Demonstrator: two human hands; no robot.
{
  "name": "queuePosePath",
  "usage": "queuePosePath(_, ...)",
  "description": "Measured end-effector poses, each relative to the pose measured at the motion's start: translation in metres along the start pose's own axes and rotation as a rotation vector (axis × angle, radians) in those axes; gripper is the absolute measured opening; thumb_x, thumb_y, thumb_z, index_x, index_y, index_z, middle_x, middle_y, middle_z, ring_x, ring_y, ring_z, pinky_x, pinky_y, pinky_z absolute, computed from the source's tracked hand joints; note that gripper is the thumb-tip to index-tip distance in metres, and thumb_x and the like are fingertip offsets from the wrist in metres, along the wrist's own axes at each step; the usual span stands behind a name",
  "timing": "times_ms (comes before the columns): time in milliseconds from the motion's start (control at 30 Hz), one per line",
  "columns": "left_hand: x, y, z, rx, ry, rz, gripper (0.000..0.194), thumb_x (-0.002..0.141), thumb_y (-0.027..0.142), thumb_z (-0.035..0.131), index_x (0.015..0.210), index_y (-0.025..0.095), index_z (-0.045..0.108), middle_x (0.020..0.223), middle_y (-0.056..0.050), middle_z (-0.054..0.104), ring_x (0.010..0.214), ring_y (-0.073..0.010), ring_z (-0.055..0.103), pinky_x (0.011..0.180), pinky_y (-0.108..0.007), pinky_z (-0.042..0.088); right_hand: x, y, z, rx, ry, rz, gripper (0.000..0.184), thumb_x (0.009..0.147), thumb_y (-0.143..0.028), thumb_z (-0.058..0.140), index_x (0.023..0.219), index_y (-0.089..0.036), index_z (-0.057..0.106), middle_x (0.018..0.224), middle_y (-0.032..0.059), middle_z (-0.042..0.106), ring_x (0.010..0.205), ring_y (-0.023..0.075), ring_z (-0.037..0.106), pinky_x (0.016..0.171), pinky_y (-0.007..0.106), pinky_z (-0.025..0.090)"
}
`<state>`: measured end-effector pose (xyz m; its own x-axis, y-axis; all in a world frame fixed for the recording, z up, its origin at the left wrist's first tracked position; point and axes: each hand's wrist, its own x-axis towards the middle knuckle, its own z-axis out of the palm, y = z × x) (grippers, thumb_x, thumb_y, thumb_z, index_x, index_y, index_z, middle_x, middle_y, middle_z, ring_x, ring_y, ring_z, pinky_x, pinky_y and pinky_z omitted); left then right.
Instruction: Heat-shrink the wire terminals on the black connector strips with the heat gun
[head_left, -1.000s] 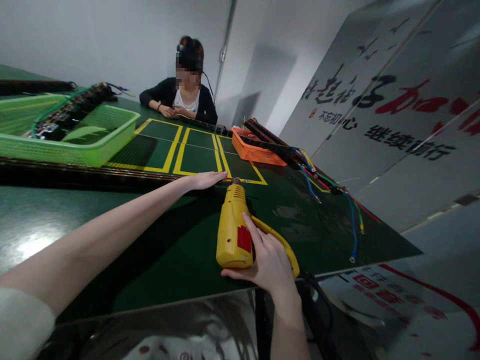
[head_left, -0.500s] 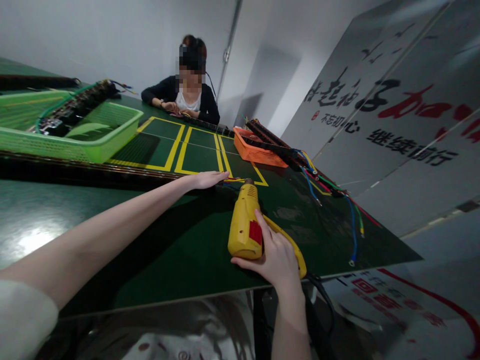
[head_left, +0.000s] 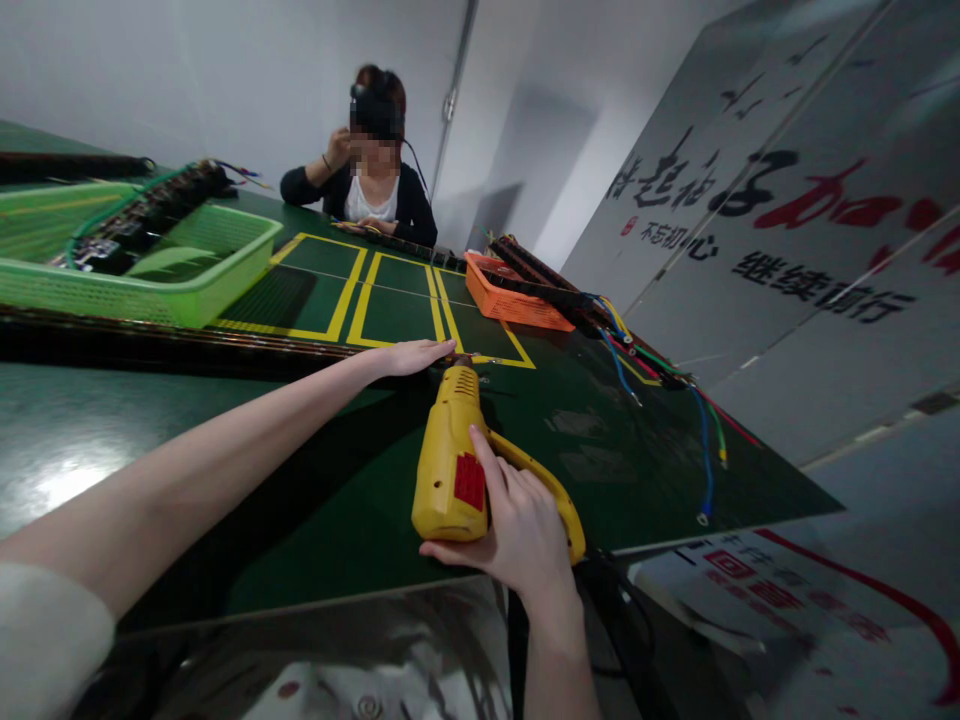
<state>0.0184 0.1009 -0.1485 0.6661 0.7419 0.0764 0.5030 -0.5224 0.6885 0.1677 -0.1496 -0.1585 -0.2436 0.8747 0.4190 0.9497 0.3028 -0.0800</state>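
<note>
My right hand [head_left: 517, 515] is wrapped round a yellow heat gun [head_left: 450, 450] with a red patch on its side. The gun's dark nozzle points away from me, close by the fingertips of my left hand. With fingers stretched out flat, my left hand [head_left: 416, 357] lies over the end of a long dark bar [head_left: 187, 345]. Thin wires with metal end lugs [head_left: 487, 360] stick out past the fingertips and nozzle; whatever is under the palm is hidden.
A green basket [head_left: 225, 285] holding a dark strip stands left on the green table [head_left: 315, 530]. An orange basket [head_left: 517, 306] with dark bars across it stands right, coloured cables [head_left: 705, 460] trailing toward the edge. Across the table sits another person [head_left: 371, 190].
The heat gun in my right hand has moved left, its nozzle now nearer my left fingertips. My left hand has barely moved. The person opposite has raised one hand to the head.
</note>
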Motion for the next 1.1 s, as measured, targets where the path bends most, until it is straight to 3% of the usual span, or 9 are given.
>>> queuePosePath(267,-0.003,0.003,-0.002,0.037,0.005,-0.027,0.079,0.086,0.066,0.014,0.132,0.014,0.051,0.142,-0.008,0.042,0.13,-0.0238,0.04,0.109,-0.029,0.026,0.002,0.01,-0.002,0.018,-0.029,-0.013,0.122,0.055,-0.085,0.057,0.147,-0.016,0.016,0.111,0.0135,0.061,0.096,0.0291,0.06,0.085,0.043,0.047)
queuePosePath(500,-0.001,0.002,-0.001,0.053,0.006,-0.051,0.071,0.088,0.061,0.019,0.136,0.015,0.046,0.146,-0.008,0.035,0.135,-0.0226,0.034,0.112,-0.031,0.021,0.001,0.023,-0.004,0.014,-0.048,0.021,0.122,0.054,-0.081,0.063,0.147,-0.016,0.017,0.114,0.0124,0.061,0.096,0.029,0.061,0.085,0.042,0.047)
queuePosePath(767,0.003,-0.003,0.0,-0.03,0.014,-0.027,0.063,0.089,0.057,0.027,0.125,0.016,0.057,0.138,-0.009,0.047,0.128,-0.0251,0.042,0.109,-0.034,0.026,0.004,0.043,-0.006,-0.086,-0.05,0.15,0.116,0.059,-0.076,0.064,0.147,-0.015,0.019,0.116,0.0137,0.061,0.097,0.0314,0.061,0.083,0.044,0.048)
queuePosePath(967,0.0,0.002,-0.001,-0.119,0.007,0.146,0.049,0.091,0.043,0.031,0.131,0.023,0.051,0.143,-0.001,0.04,0.133,-0.0179,0.037,0.112,-0.029,0.022,0.005,0.044,-0.005,-0.105,-0.03,0.167,0.115,0.06,-0.075,0.065,0.147,-0.017,0.017,0.119,0.0136,0.059,0.098,0.032,0.061,0.081,0.044,0.049)
queuePosePath(1100,0.004,-0.002,0.001,-0.154,0.016,0.146,0.047,0.089,0.036,0.036,0.129,0.017,0.052,0.142,-0.005,0.042,0.132,-0.0178,0.038,0.111,-0.028,0.022,0.004,0.041,-0.005,-0.107,-0.022,0.161,0.115,0.06,-0.074,0.066,0.147,-0.016,0.018,0.117,0.0136,0.06,0.096,0.0316,0.061,0.081,0.043,0.048)
